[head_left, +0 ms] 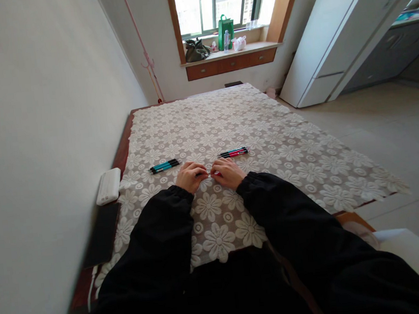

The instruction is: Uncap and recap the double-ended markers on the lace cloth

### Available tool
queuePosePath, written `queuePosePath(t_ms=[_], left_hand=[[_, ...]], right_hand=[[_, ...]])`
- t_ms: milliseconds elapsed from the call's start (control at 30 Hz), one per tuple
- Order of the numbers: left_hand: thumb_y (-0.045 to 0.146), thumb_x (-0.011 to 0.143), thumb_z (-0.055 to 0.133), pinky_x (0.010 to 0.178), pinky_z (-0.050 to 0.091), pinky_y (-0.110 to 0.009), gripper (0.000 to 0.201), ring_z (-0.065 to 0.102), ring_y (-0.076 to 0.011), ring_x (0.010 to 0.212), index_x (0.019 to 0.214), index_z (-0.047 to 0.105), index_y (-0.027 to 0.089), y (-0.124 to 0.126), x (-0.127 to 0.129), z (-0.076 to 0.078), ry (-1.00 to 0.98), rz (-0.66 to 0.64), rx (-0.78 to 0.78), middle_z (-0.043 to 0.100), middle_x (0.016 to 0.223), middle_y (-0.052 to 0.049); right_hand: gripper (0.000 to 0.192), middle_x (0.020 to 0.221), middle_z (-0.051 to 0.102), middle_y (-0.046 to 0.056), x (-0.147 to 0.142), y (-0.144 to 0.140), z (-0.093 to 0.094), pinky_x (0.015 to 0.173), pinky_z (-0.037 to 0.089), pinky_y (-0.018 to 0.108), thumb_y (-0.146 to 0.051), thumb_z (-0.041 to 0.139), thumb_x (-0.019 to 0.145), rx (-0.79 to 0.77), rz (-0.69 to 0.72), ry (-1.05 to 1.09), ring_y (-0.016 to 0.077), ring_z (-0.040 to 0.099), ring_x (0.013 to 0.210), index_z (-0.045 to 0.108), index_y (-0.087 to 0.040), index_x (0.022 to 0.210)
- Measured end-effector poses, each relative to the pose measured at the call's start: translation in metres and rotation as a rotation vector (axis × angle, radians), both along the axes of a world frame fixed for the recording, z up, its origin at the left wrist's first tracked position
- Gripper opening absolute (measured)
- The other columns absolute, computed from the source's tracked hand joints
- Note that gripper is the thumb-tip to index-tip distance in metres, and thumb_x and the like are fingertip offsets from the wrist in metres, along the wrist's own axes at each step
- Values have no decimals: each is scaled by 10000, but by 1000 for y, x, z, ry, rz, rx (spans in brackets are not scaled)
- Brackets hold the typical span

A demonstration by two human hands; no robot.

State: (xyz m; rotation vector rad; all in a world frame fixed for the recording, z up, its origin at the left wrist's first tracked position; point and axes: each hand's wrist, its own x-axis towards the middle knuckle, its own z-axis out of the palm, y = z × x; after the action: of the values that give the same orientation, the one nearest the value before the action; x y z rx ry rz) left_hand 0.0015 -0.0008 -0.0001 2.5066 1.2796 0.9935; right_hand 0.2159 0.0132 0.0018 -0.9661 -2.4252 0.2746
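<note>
My left hand [190, 176] and my right hand [227, 172] meet over the lace tablecloth [267, 136], fingers curled on one thin pen [214, 174] held between them; only a red bit of it shows by the right fingers. A small bunch of teal and black pens [165, 165] lies just beyond my left hand. A bunch of red, teal and black pens [234, 152] lies just beyond my right hand. Black sleeves cover both arms.
A white rectangular box [108, 186] and a dark flat device [103, 233] lie at the table's left edge by the wall. A white fridge [327, 47] stands at the right. Bags and a bottle sit on the window sill [229, 52].
</note>
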Motion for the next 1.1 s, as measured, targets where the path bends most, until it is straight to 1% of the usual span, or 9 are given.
queuePosePath(t_ms=[233, 367, 467, 567, 733, 867, 1100], left_hand=[[329, 878, 693, 901, 494, -383, 114, 623, -200, 920, 851, 723, 223, 0, 2, 0, -147, 7, 68, 740, 911, -32], [324, 884, 685, 830, 509, -354, 118, 620, -191, 863, 843, 720, 218, -2, 3, 1, -204, 45, 84, 728, 835, -21], [318, 880, 688, 781, 514, -337, 120, 621, -186, 825, 832, 723, 215, -3, 4, 4, -241, 64, 79, 716, 795, -21], [305, 871, 697, 748, 515, -321, 105, 621, -177, 799, 836, 727, 211, -5, 5, 6, -284, 49, 81, 710, 788, -23], [303, 870, 698, 683, 508, -294, 100, 613, -166, 767, 848, 733, 212, -6, 6, 8, -316, 47, 82, 698, 764, -22], [299, 867, 706, 728, 511, -310, 87, 610, -166, 773, 851, 729, 216, -6, 6, 7, -305, 26, 104, 707, 770, -19], [299, 865, 711, 749, 512, -320, 83, 615, -170, 792, 849, 723, 218, -6, 6, 5, -306, 45, 115, 718, 786, -17]], right_hand=[[44, 962, 666, 41, 0, 2, 1, 874, 374, 345, -214, 630, 902, -43, -26, 215, 205, 565, 970, 666, -208, 877], [61, 926, 656, 40, -1, 2, 1, 841, 394, 328, -204, 620, 904, -70, -26, 326, 190, 575, 921, 651, -198, 853], [69, 858, 637, 29, -2, 3, 0, 783, 409, 308, -209, 619, 902, -102, -20, 390, 173, 572, 837, 635, -194, 837], [61, 787, 616, 9, -2, 4, 0, 727, 406, 293, -200, 617, 893, -125, -8, 423, 154, 551, 740, 625, -195, 833], [59, 763, 607, -2, -2, 3, 0, 703, 398, 283, -192, 621, 885, -148, 7, 443, 141, 544, 706, 620, -193, 826], [54, 760, 592, -5, -3, 1, 2, 688, 395, 276, -187, 615, 884, -168, 11, 467, 137, 535, 697, 615, -191, 831], [71, 768, 572, -3, -2, 1, 5, 690, 399, 275, -178, 586, 889, -165, -6, 487, 141, 531, 716, 596, -192, 820]])
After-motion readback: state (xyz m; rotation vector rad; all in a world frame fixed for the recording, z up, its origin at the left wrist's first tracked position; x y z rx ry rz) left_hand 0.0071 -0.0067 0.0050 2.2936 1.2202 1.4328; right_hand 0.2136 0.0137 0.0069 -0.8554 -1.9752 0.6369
